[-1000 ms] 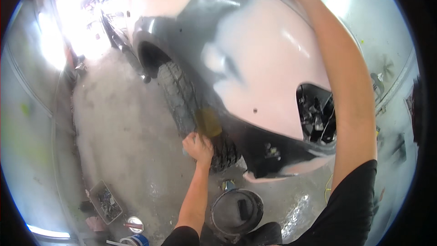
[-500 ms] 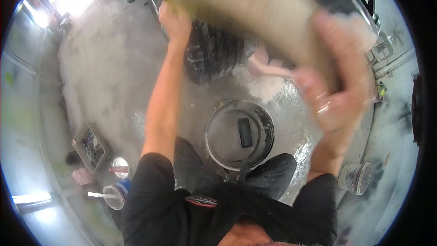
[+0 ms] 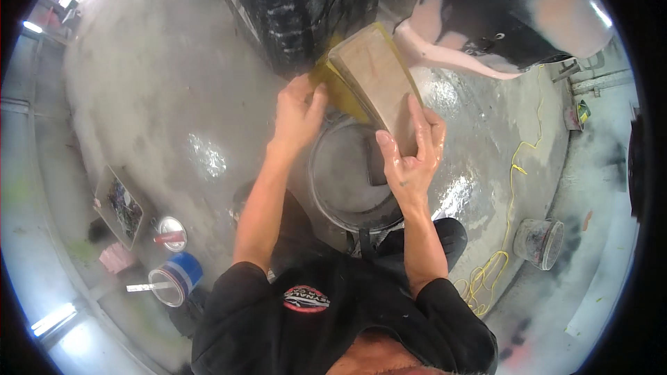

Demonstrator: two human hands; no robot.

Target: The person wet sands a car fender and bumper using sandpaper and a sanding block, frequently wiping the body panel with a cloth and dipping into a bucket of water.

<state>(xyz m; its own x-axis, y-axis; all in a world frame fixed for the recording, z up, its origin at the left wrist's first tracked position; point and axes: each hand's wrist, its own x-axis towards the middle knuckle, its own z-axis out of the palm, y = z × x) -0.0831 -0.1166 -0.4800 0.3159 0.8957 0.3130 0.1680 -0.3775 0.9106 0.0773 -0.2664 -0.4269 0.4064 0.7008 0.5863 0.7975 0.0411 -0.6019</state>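
Note:
A long tan sanding block is tilted in front of me, its near end gripped between the thumb and fingers of my right hand. Yellow sandpaper lies behind the block and shows along its edges. On the left, a flap of it stands away from the block, and my left hand pinches its edge. Both hands are above a round bucket between my knees. Inside it, a dark rectangular pad is partly hidden by my right hand.
A dark vehicle panel with pale pink patches stands ahead right, beside black plastic sheeting. Left are a tray, a blue can and a lid. A yellow cord and a pail lie right.
Both hands have come down and closer together, from near the vehicle to above the bucket, bringing the block and sandpaper along. The view has shifted, showing more pink-patched panel and the yellow cord.

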